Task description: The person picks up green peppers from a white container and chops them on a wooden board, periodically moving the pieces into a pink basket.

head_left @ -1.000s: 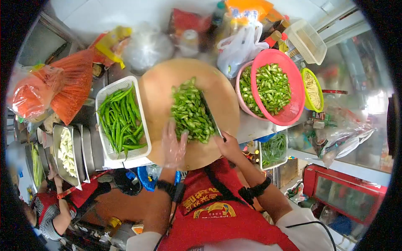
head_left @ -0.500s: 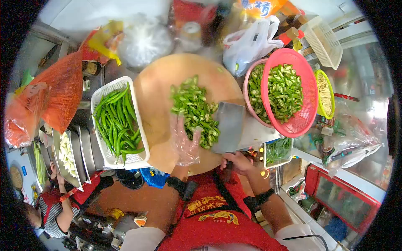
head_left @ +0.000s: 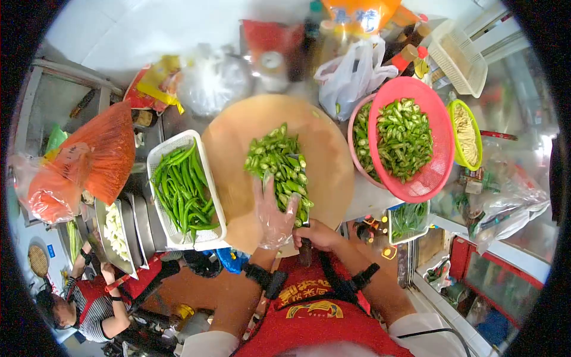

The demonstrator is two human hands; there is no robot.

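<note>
Sliced green peppers (head_left: 279, 160) lie heaped on a round wooden board (head_left: 232, 137). My left hand (head_left: 275, 208), in a clear plastic glove, rests against the near left side of the heap with its fingers apart. My right hand (head_left: 315, 235) is closed round the dark handle of a cleaver (head_left: 305, 250) at the board's near edge. The cleaver's blade is mostly hidden among the slices. Whole green peppers (head_left: 181, 190) fill a white basket (head_left: 156, 221) left of the board.
Right of the board, a pink colander (head_left: 443, 140) of sliced peppers overlaps a pink basin (head_left: 355, 146). A yellow-green basket (head_left: 457, 146), plastic bag (head_left: 351, 74) and orange net bag (head_left: 113, 157) surround the board. A co-worker (head_left: 98, 303) stands at lower left near metal trays (head_left: 140, 226).
The cleaver has moved left from beside the heap into it, its blade no longer lying flat in view. My right hand has shifted left with it. The camera view has shifted slightly.
</note>
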